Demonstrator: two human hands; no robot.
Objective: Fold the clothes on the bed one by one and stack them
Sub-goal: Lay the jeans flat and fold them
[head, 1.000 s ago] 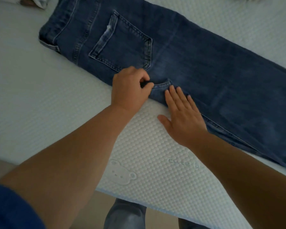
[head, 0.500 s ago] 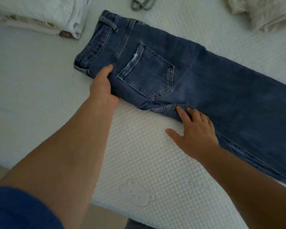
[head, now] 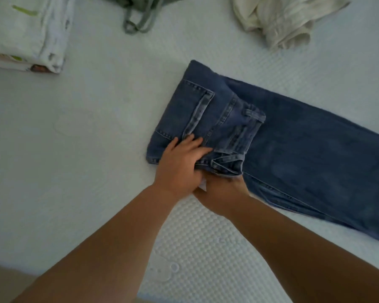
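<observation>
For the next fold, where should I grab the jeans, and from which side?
Judging by the pose, take the jeans at the folded waist end, coming from its left edge. That end is already doubled over and compact, the legs trail flat to the right, and the left hand rests there.

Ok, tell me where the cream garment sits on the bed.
In the head view, the crumpled cream garment lies at the far right of the bed, beyond the jeans and right of the grey-green straps.
</observation>
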